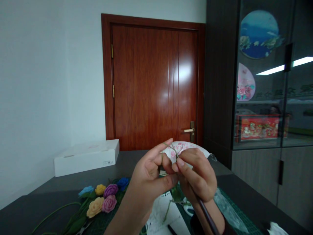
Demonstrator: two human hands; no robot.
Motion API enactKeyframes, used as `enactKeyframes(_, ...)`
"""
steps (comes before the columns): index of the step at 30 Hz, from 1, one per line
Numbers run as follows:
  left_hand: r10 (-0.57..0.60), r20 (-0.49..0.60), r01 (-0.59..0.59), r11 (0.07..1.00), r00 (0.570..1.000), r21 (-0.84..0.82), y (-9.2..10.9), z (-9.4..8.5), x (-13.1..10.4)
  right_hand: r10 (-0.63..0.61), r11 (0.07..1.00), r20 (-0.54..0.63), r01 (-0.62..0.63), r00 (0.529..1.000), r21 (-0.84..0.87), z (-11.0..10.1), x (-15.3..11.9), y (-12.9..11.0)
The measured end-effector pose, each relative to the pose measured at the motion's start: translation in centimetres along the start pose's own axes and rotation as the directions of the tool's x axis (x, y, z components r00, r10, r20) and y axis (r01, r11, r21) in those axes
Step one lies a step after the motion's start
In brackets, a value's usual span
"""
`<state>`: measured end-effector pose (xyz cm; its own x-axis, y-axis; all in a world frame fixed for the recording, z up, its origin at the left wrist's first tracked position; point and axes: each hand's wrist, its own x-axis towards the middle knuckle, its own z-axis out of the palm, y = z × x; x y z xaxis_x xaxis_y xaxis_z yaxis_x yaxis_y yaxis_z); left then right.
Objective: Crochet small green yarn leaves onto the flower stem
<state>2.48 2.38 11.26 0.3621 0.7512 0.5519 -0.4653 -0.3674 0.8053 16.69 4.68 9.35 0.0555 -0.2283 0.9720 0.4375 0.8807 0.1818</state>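
Observation:
Green yarn [174, 147] runs over the raised index finger of my left hand [155, 173] and down to where both hands meet. The left thumb and other fingers pinch around the yarn. My right hand [199, 174] is closed on a dark-handled crochet hook [206, 213], whose shaft slants down past the wrist; its tip is hidden among the fingers. The right thumb and index finger touch the yarn close to the left fingertips. Below the hands, more green yarn [167, 210] trails over an open notebook [157, 220] with handwriting.
Crocheted roses [109, 203] in several colours lie at left, before a white box [85, 158]. A white and pink fan [195, 147] is behind the hands. A green cutting mat [246, 218], clear plastic bag [228, 209] and black pen [171, 229] are on the dark table.

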Motion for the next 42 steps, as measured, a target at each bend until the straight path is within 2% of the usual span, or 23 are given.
enactKeyframes(2,-0.134,0.124,0.153,0.976,0.983,-0.154,0.5,0.1,0.0,0.057,0.992,-0.067,-0.049,0.996,0.117,0.3,0.0,-0.1)
enactKeyframes(4,-0.170,0.196,0.214,0.950,0.966,-0.227,0.8,-0.1,0.1,0.261,0.921,-0.116,-0.212,0.958,0.327,0.8,0.3,-0.4)
enactKeyframes(6,-0.166,0.220,0.223,0.938,0.961,-0.267,1.1,-0.6,0.2,0.488,0.750,-0.087,-0.366,0.869,0.552,1.1,0.7,-0.6)
enactKeyframes(8,-0.166,0.245,0.239,0.921,0.955,-0.307,1.1,-1.2,0.4,0.615,0.556,-0.008,-0.427,0.788,0.713,1.0,1.2,-0.7)
enactKeyframes(12,-0.174,0.268,0.262,0.904,0.948,-0.339,1.1,-1.8,0.7,0.720,0.257,0.178,-0.496,0.671,0.830,0.6,1.8,-0.4)
enactKeyframes(15,-0.131,0.160,0.164,0.963,0.978,-0.213,1.0,-1.5,0.7,0.738,0.139,0.279,-0.543,0.615,0.828,1.2,1.7,-0.2)
enactKeyframes(17,-0.062,0.057,0.065,0.995,0.996,-0.069,0.7,-1.1,0.5,0.718,0.186,0.287,-0.572,0.634,0.799,1.6,1.4,-0.3)
enactKeyframes(18,-0.018,0.017,0.018,1.000,1.000,0.002,0.5,-0.8,0.4,0.702,0.276,0.250,-0.578,0.667,0.768,1.7,1.2,-0.3)
enactKeyframes(19,0.033,-0.010,-0.032,0.997,0.999,0.069,0.2,-0.6,0.3,0.673,0.419,0.178,-0.569,0.718,0.708,1.6,1.0,-0.3)
enactKeyframes(20,0.086,-0.031,-0.081,0.988,0.996,0.131,-0.1,-0.3,0.2,0.604,0.602,0.087,-0.525,0.792,0.601,1.5,0.7,-0.2)
enactKeyframes(21,0.136,-0.048,-0.126,0.975,0.990,0.181,-0.3,-0.1,0.1,0.490,0.780,0.005,-0.441,0.872,0.443,1.2,0.5,-0.2)
enactKeyframes(22,0.162,-0.074,-0.143,0.966,0.984,0.213,-0.5,0.2,0.0,0.346,0.910,-0.045,-0.324,0.937,0.260,0.8,0.2,-0.1)
enactKeyframes(23,0.166,-0.097,-0.142,0.967,0.981,0.210,-0.6,0.4,-0.1,0.202,0.976,-0.055,-0.196,0.978,0.095,0.5,0.0,0.0)
enactKeyframes(24,0.134,-0.107,-0.115,0.979,0.985,0.166,-0.6,0.5,-0.2,0.080,0.997,-0.042,-0.081,0.996,-0.016,0.1,-0.2,0.1)
enactKeyframes(25,0.079,-0.094,-0.070,0.994,0.992,0.088,-0.5,0.6,-0.2,-0.005,0.998,-0.033,0.003,0.999,-0.062,-0.1,-0.3,0.1)
enactKeyframes(27,-0.094,0.042,0.098,0.988,0.995,-0.116,-0.2,0.4,-0.2,-0.017,1.000,-0.084,0.016,0.996,-0.010,-0.1,-0.2,0.1)
enactKeyframes(29,-0.176,0.164,0.212,0.948,0.971,-0.237,0.3,0.0,0.1,0.154,0.978,-0.165,-0.126,0.974,0.169,0.3,0.1,-0.1)
enactKeyframes(31,-0.192,0.225,0.255,0.920,0.955,-0.298,0.7,-0.6,0.4,0.415,0.855,-0.179,-0.316,0.892,0.410,0.6,0.7,-0.4)
enactKeyframes(32,-0.189,0.236,0.260,0.911,0.953,-0.320,0.9,-0.8,0.5,0.521,0.763,-0.143,-0.384,0.841,0.520,0.6,1.1,-0.5)
enactKeyframes(34,-0.187,0.254,0.271,0.897,0.949,-0.349,1.0,-1.3,0.6,0.655,0.573,-0.031,-0.469,0.755,0.672,0.5,1.7,-0.6)
enactKeyframes(38,-0.156,0.220,0.220,0.927,0.963,-0.305,1.0,-1.3,0.5,0.765,0.288,0.188,-0.588,0.616,0.756,0.4,2.2,-0.4)
enactKeyframes(40,-0.117,0.142,0.143,0.970,0.983,-0.195,0.9,-0.9,0.4,0.761,0.224,0.258,-0.613,0.596,0.758,0.8,2.2,-0.3)
enactKeyframes(42,-0.069,0.063,0.074,0.995,0.996,-0.068,0.6,-0.5,0.3,0.726,0.253,0.272,-0.613,0.632,0.749,1.2,1.9,-0.4)
